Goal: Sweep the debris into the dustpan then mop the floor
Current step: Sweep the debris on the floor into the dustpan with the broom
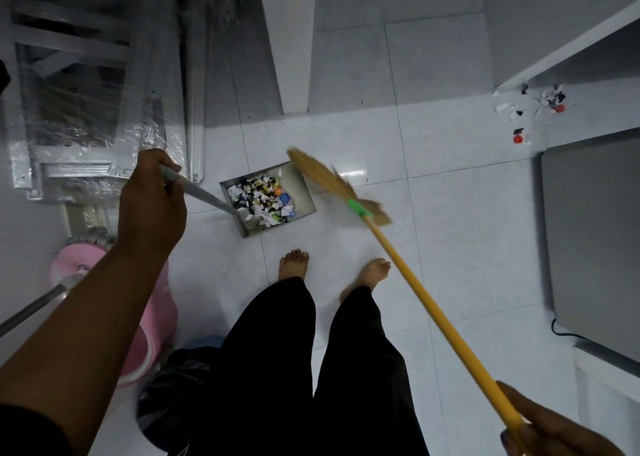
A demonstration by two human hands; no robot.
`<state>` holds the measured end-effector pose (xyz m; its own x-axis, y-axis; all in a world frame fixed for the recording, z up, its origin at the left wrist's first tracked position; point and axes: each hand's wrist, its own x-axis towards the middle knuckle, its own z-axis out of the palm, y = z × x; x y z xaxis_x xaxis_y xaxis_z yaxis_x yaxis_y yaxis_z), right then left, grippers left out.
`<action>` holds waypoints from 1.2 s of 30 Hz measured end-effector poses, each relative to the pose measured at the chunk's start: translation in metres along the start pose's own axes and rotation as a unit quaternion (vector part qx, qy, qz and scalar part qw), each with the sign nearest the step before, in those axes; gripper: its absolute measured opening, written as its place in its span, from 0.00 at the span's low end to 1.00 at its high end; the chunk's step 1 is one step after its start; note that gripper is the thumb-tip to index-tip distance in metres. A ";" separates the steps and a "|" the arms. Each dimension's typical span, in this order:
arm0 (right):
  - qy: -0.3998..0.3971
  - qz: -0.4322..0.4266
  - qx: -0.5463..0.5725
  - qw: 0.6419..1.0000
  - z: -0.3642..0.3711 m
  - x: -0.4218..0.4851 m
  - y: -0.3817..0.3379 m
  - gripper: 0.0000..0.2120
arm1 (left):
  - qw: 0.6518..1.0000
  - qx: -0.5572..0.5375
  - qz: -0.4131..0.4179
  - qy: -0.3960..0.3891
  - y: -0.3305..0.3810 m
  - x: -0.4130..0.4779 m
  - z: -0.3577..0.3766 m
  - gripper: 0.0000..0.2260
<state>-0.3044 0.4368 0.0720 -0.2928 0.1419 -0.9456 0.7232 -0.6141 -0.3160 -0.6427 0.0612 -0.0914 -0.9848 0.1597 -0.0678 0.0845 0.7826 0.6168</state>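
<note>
Over at the far left, a stack of metal frames wrapped in clear plastic (86, 109) lies on the white tiled floor (450, 241). Nearer, a pink mop bucket (154, 320) stands at the left edge, with a grey mop handle (31, 312) slanting out of frame beside it and a dark bag (169, 386) just near of it.

The left hand (152, 206) reaches forward over the bucket, fingers curled round the grey dustpan handle (197, 192). That handle runs down and right to the metal dustpan (298, 186), which sits on the tiles just beyond the person's two bare feet (293, 263). Inside the pan lies a heap of debris (266, 199): torn white and black paper scraps with a few blue and orange bits (bottle caps, by their look).

To the right, the straw head of the broom (337, 185) hangs over the pan's far right corner, blurred, so I cannot tell whether it touches the pan or the floor. A green collar (358, 208) joins the head to a yellow broomstick (433, 313), which slants down to the near right corner, where the right hand (554, 431) grips its end, partly cut off by the frame.

Well apart at the far right, more scattered debris (543, 102) lies beside a wall base, paper scraps with two orange caps (517, 139) among them. A grey slab (595, 241) fills the right edge.
</note>
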 end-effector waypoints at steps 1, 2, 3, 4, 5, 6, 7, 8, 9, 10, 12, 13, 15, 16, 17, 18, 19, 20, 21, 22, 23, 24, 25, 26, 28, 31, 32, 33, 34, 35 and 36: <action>0.028 -0.029 -0.051 0.998 -0.010 -0.001 -0.007 0.31 | 1.000 -0.003 0.002 0.004 0.000 -0.001 -0.001 0.27; -0.070 -0.017 -0.034 0.997 -0.007 0.009 -0.009 0.29 | 1.000 -0.003 0.003 0.009 -0.001 -0.002 -0.001 0.28; -0.035 0.021 -0.005 0.999 -0.006 0.011 -0.012 0.25 | 1.000 -0.002 0.003 0.014 -0.002 -0.003 -0.002 0.28; 0.055 0.006 -0.032 0.998 -0.008 0.017 -0.013 0.22 | 1.000 0.001 0.001 0.017 -0.004 -0.004 -0.003 0.27; 0.106 -0.003 -0.046 0.993 -0.005 0.031 -0.020 0.19 | 1.000 0.004 -0.001 0.019 -0.007 -0.005 -0.003 0.26; 0.126 -0.028 -0.060 0.990 0.001 0.047 -0.028 0.17 | 1.000 0.008 -0.003 0.022 -0.009 -0.005 -0.005 0.26; 0.150 -0.052 -0.076 0.984 0.013 0.064 -0.038 0.16 | 1.000 0.013 -0.006 0.025 -0.012 -0.006 -0.006 0.25; 0.177 -0.074 -0.091 0.977 0.024 0.081 -0.048 0.16 | 0.999 0.015 -0.009 0.030 -0.014 -0.006 -0.007 0.25; 0.199 -0.088 -0.095 0.971 0.035 0.099 -0.058 0.16 | 0.999 0.016 -0.013 0.033 -0.016 -0.007 -0.008 0.24; 0.207 -0.099 -0.100 0.968 0.045 0.117 -0.067 0.17 | 0.999 0.015 -0.019 0.035 -0.017 -0.008 -0.010 0.24; 0.222 -0.110 -0.130 0.960 0.063 0.156 -0.078 0.19 | 0.999 0.016 -0.023 0.042 -0.019 -0.010 -0.011 0.24; 0.224 -0.107 -0.152 0.957 0.069 0.173 -0.080 0.20 | 0.999 0.017 -0.022 0.045 -0.020 -0.011 -0.011 0.24; 0.218 -0.091 -0.193 0.952 0.078 0.193 -0.077 0.22 | 0.998 0.018 -0.031 0.047 -0.019 -0.012 -0.009 0.23; 0.209 -0.080 -0.212 0.951 0.081 0.194 -0.071 0.22 | 0.998 0.016 -0.037 0.048 -0.019 -0.013 -0.008 0.22; 0.196 -0.067 -0.228 0.951 0.084 0.190 -0.061 0.22 | 0.998 0.013 -0.040 0.047 -0.018 -0.015 -0.007 0.21; 0.181 -0.055 -0.245 0.951 0.087 0.181 -0.051 0.22 | 0.998 0.011 -0.040 0.044 -0.018 -0.016 -0.006 0.19; 0.164 -0.043 -0.264 0.950 0.090 0.168 -0.040 0.22 | 0.998 0.008 -0.040 0.041 -0.018 -0.017 -0.006 0.17; 0.143 -0.031 -0.283 0.948 0.092 0.153 -0.029 0.21 | 0.998 0.004 -0.040 0.039 -0.019 -0.018 -0.006 0.18; 0.118 -0.018 -0.294 0.948 0.092 0.137 -0.020 0.21 | 0.998 0.001 -0.039 0.040 -0.020 -0.018 -0.006 0.18; 0.095 -0.005 -0.297 0.950 0.092 0.120 -0.012 0.20 | 0.998 0.000 -0.039 0.042 -0.020 -0.019 -0.007 0.19; 0.077 0.007 -0.295 0.952 0.090 0.103 -0.006 0.19 | 0.998 0.000 -0.040 0.043 -0.020 -0.019 -0.007 0.20; 0.067 0.015 -0.292 0.954 0.088 0.087 -0.002 0.18 | 0.998 0.000 -0.044 0.043 -0.020 -0.020 -0.008 0.20; 0.062 0.020 -0.288 0.955 0.085 0.072 0.000 0.18 | 0.998 0.000 -0.049 0.042 -0.020 -0.020 -0.009 0.20; 0.060 0.019 -0.288 0.956 0.082 0.058 0.001 0.18 | 0.998 0.001 -0.054 0.040 -0.019 -0.020 -0.010 0.20; 0.057 0.002 -0.283 0.957 0.074 0.034 0.000 0.18 | 0.997 0.004 -0.059 0.038 -0.018 -0.021 -0.012 0.19; 0.066 -0.017 -0.266 0.962 0.063 0.014 -0.009 0.19 | 0.997 0.005 -0.063 0.043 -0.017 -0.023 -0.013 0.19; 0.075 -0.027 -0.266 0.961 0.060 0.014 -0.012 0.20 | 0.997 0.005 -0.059 0.045 -0.016 -0.025 -0.013 0.20; 0.083 -0.034 -0.270 0.959 0.057 0.015 -0.016 0.20 | 0.998 0.006 -0.053 0.046 -0.016 -0.026 -0.014 0.20; 0.091 -0.040 -0.277 0.956 0.056 0.018 -0.018 0.19 | 0.998 0.006 -0.050 0.046 -0.016 -0.027 -0.014 0.20; 0.101 -0.046 -0.286 0.952 0.055 0.023 -0.018 0.19 | 0.998 0.004 -0.050 0.047 -0.017 -0.029 -0.015 0.19; 0.110 -0.050 -0.292 0.949 0.053 0.028 -0.018 0.19 | 0.998 0.002 -0.052 0.047 -0.017 -0.030 -0.016 0.19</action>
<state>-0.3590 0.4104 0.0549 -0.2858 0.3750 -0.8819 0.9409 -0.0645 -0.3324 -0.6167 0.0338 -0.0876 -0.9981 0.0212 -0.0571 -0.0179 0.7941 0.6075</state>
